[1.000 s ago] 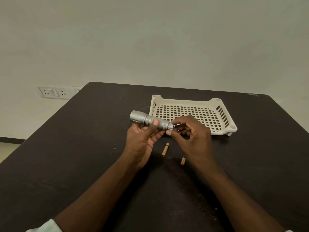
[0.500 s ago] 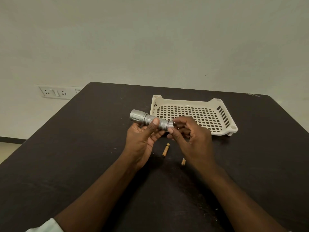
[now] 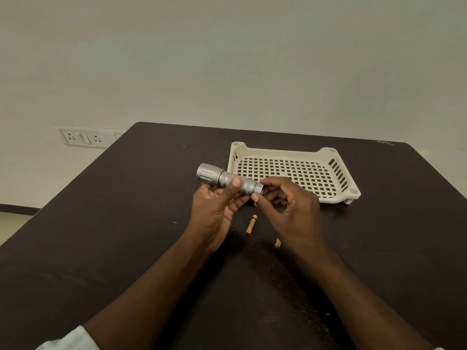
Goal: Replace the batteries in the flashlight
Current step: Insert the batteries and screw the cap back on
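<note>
A silver flashlight (image 3: 222, 178) is held level above the dark table (image 3: 126, 223), head pointing left. My left hand (image 3: 214, 210) grips its knurled body from below, thumb across the top. My right hand (image 3: 288, 205) has thumb and fingers curled at the flashlight's tail end; what they pinch there is hidden. A gold battery (image 3: 251, 224) lies on the table between my hands. A second gold battery (image 3: 277, 243) shows partly from under my right wrist.
A cream perforated plastic tray (image 3: 336, 195) sits just behind my right hand, with nothing visible in it. A wall with a socket panel (image 3: 83, 137) stands behind the table's far left corner.
My right hand's fingers have shifted slightly at the flashlight's tail end. The flashlight and the batteries stay where they were.
</note>
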